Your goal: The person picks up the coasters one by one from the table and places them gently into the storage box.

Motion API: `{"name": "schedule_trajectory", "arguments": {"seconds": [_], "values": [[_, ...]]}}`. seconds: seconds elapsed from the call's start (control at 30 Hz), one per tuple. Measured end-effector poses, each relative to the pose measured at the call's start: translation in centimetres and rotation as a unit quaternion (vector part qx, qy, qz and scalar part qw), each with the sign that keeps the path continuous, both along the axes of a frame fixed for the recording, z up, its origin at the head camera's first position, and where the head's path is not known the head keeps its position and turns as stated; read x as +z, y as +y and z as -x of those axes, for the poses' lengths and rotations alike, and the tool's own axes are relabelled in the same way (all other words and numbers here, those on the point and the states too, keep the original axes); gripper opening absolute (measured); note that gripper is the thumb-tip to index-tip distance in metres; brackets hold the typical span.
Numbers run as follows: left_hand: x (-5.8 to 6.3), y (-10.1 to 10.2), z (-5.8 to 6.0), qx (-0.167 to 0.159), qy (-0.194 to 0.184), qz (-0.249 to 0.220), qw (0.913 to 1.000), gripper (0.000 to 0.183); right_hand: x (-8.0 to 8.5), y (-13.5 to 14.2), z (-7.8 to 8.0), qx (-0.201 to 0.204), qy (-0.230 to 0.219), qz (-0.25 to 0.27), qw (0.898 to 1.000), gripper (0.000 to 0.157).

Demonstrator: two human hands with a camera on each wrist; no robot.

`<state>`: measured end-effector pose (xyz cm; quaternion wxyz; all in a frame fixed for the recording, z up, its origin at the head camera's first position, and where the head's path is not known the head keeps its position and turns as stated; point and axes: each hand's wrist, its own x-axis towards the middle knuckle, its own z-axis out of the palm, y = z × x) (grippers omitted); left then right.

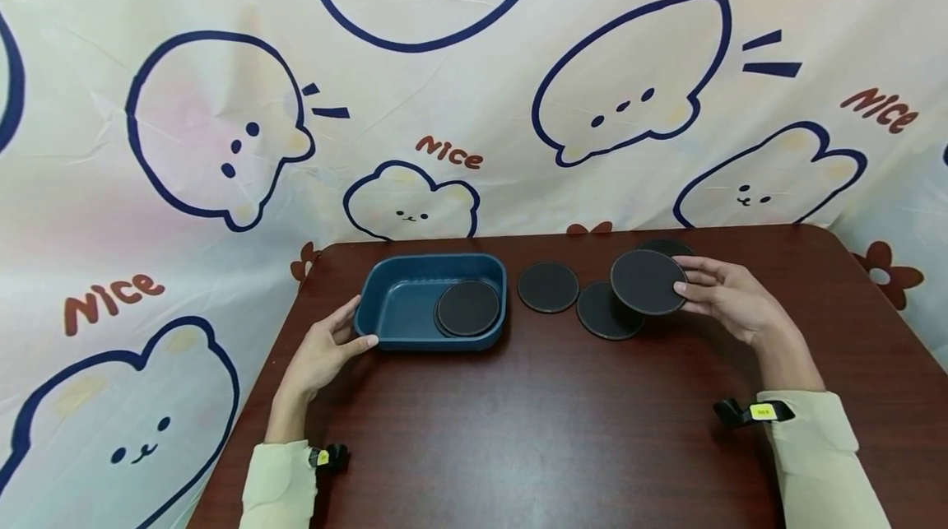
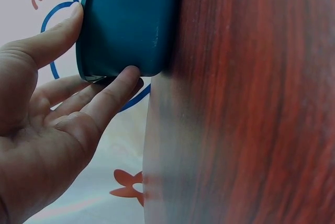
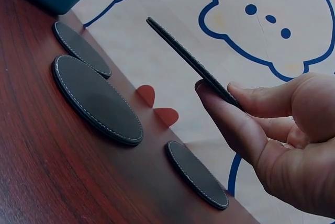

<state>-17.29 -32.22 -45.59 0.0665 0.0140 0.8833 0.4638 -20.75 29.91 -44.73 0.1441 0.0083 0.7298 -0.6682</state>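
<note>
My left hand holds the left end of a blue rectangular box, its thumb at the front corner and its fingers against the end wall. Inside the box, at its right side, lie stacked round black coasters. In my right hand another black coaster is pinched by its edge between thumb and fingers, raised above the table. The right wrist view shows this held coaster nearly edge-on. Below and around it, three coasters lie on the table: one near the box, one beside it, one farther back.
The dark red-brown wooden table carries everything. Along its back edge hangs a pale cloth printed with cartoon bears and flowers. Each sleeve has a black strap device at the wrist.
</note>
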Motion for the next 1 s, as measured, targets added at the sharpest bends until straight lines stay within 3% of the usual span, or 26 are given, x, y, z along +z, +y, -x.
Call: {"name": "schedule_trajectory", "arguments": {"seconds": [0.3,1.0], "values": [[0.3,0.1,-0.1,-0.002,0.002,-0.001,1.0000,0.083,0.0,-0.9,0.4,0.007,-0.004,-0.002,1.000,0.077],[-0.2,0.0,0.1,0.001,0.002,-0.002,1.0000,0.082,0.1,-3.8,0.5,0.014,-0.002,-0.007,1.000,0.075]]}}
